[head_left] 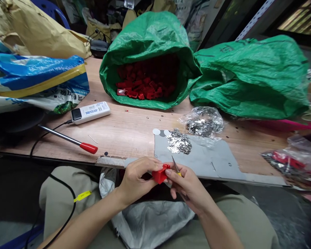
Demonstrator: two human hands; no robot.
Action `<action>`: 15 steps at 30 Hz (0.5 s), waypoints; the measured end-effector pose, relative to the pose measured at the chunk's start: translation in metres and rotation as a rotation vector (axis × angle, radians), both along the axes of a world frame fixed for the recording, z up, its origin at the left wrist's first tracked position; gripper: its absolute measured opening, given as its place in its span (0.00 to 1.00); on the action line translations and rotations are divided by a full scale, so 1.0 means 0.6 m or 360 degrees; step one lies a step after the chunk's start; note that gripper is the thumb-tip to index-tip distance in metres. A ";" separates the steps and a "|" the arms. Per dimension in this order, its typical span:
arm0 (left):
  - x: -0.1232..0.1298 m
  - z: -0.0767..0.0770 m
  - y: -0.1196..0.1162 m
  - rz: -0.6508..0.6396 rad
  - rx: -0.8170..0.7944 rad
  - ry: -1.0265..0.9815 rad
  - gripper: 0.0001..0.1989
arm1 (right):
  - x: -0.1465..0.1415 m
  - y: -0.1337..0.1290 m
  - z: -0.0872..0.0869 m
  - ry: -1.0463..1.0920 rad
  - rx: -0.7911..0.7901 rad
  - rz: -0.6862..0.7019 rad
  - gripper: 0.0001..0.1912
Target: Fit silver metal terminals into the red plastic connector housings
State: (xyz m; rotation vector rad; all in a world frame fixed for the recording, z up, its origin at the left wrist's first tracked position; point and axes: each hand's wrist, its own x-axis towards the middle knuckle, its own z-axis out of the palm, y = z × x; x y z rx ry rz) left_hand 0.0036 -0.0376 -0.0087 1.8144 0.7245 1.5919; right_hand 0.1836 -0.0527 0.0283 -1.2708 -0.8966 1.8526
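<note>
A small red plastic part [159,175] is gripped by my left hand [140,178], whose fingers are closed around its left side. My right hand [185,183] holds pointed tweezers [175,164] with a yellow section, tips upward, and its thumb and finger also touch the red part's right side. Both hands are over my lap, just in front of the table edge. Beyond them a heap of small shiny metal pieces [180,142] lies on a grey sheet [209,159]. An open green sack [150,38] behind holds many red parts [142,88].
A clear bag of metal pieces [204,121] lies behind the sheet. To the left are a red-handled rod [88,147], a white device [91,112] and a blue-white bag [41,76]. A second green sack [251,76] stands right. A pale sack [152,221] rests on my lap.
</note>
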 end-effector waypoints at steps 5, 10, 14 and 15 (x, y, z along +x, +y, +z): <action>0.004 -0.003 0.000 -0.0197 -0.0363 -0.0224 0.17 | -0.003 -0.012 -0.006 0.0369 -0.0331 -0.0181 0.25; -0.004 0.006 0.002 -0.0251 -0.0607 -0.0360 0.17 | -0.019 -0.008 0.004 0.0398 -0.0325 -0.0102 0.28; -0.013 0.014 0.003 -0.0063 -0.0654 -0.0275 0.15 | -0.006 0.020 0.014 -0.0166 0.0015 0.0053 0.26; -0.015 0.015 0.004 0.0012 -0.0656 -0.0221 0.14 | 0.004 0.032 0.015 -0.0443 0.0196 0.0023 0.25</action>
